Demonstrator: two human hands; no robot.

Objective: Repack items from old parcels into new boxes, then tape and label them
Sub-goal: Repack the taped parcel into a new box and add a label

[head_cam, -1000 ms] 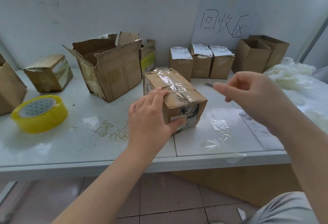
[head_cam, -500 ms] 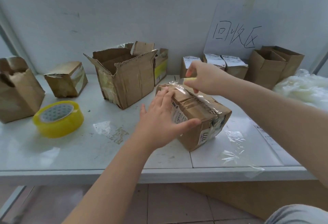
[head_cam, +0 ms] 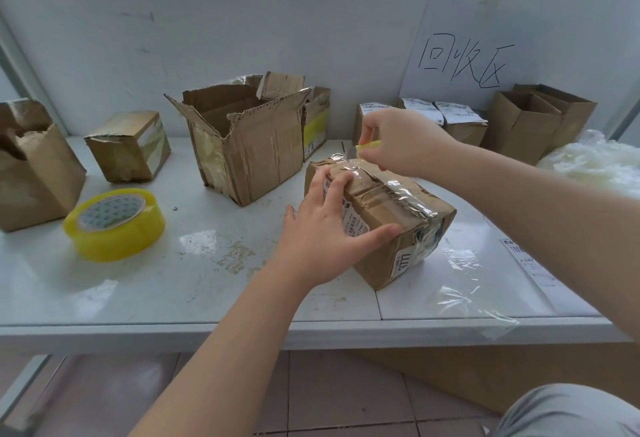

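the old parcel [head_cam: 388, 204] lies on the white table [head_cam: 138, 291], a little right of the middle, and shiny clear tape [head_cam: 401, 190] closes its top. its long axis goes on a diagonal, from the far left end to the near right end, and the tape seam follows this line.

the left hand [head_cam: 322, 232] is spread on the near left face and the top edge, with straight fingers and the thumb at the near corner. it presses the parcel and does not grip it. the right hand [head_cam: 405, 140] is at the far end of the seam and pinches a small yellow tool [head_cam: 367, 150]. i think it is a cutter, but a blade is too small to see.

the right hand is the nearer one to the seam's start. so, in my judgement, the cut should go along the long axis toward the near right end, past the left fingers and not into them.

further out are a yellow tape roll [head_cam: 114, 223] at the left, a torn open box [head_cam: 249, 149] behind, and small labelled boxes [head_cam: 457, 121] by the wall.
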